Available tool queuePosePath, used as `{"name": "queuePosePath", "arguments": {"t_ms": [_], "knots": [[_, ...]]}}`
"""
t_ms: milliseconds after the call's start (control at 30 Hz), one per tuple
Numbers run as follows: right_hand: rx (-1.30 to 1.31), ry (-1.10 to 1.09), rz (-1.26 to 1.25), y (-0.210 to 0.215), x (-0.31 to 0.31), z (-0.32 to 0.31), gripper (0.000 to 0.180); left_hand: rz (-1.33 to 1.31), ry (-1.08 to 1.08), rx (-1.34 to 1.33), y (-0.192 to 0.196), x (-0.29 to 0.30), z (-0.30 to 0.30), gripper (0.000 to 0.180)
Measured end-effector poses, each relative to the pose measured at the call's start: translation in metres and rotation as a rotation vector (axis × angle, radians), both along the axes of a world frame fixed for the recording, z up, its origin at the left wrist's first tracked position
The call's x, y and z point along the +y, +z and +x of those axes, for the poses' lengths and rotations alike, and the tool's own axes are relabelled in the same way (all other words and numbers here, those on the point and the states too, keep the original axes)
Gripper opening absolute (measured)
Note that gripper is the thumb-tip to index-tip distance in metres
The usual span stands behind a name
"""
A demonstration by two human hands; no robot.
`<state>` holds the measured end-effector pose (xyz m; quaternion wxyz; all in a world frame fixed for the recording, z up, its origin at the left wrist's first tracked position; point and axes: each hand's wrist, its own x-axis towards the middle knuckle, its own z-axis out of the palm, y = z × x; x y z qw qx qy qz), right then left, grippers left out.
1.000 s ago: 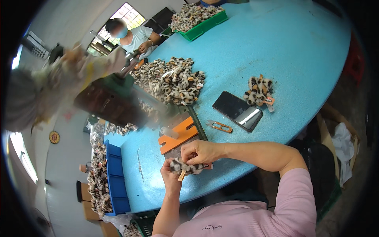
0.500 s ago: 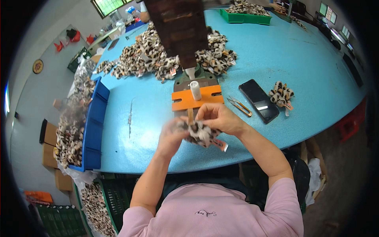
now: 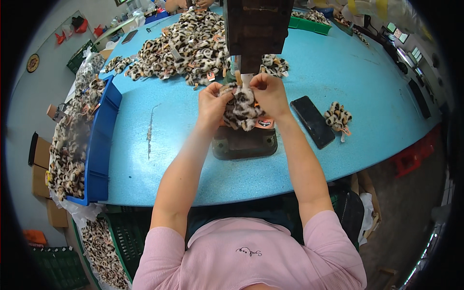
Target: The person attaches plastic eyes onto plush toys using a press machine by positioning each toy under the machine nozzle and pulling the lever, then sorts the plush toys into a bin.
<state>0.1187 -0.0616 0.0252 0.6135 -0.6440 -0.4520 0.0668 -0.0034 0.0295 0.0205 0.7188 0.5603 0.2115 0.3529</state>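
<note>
Two-handed, pinches a spotted plush piece (image 3: 242, 110) between left hand (image 3: 211, 104) and right hand (image 3: 272, 98) near a dark press (image 3: 258, 29), upper centre of frame.

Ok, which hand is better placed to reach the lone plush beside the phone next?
Probably the right hand: it is nearer the lone plush and the phone. The left hand sits beyond the held plush. Both grip that piece, so the right must release first.

Script (image 3: 248, 252) on pink shirt (image 3: 251, 269); print (image 3: 265, 123) on orange tag (image 3: 264, 124).
</note>
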Motion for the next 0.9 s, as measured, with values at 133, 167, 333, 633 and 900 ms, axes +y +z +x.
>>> {"name": "queuePosePath", "arguments": {"t_ms": [133, 167, 333, 633, 900], "knots": [[0.353, 0.229, -0.211, 0.007, 0.001, 0.008, 0.006, -0.185, -0.130, 0.007, -0.002, 0.011, -0.003, 0.015], [0.353, 0.224, -0.214, 0.002, 0.003, 0.009, 0.006, -0.189, -0.134, 0.006, -0.001, 0.014, -0.004, 0.015], [0.509, 0.418, -0.238, -0.005, 0.006, 0.025, 0.007, -0.081, -0.162, 0.251, 0.000, 0.021, 0.000, 0.015], [0.388, 0.429, -0.189, -0.016, 0.003, 0.019, 0.004, 0.115, -0.294, 0.294, -0.014, 0.044, -0.003, 0.014], [0.071, 0.406, -0.158, -0.005, 0.003, 0.024, 0.015, 0.261, -0.479, 0.197, 0.025, 0.027, -0.008, 0.039]]}}
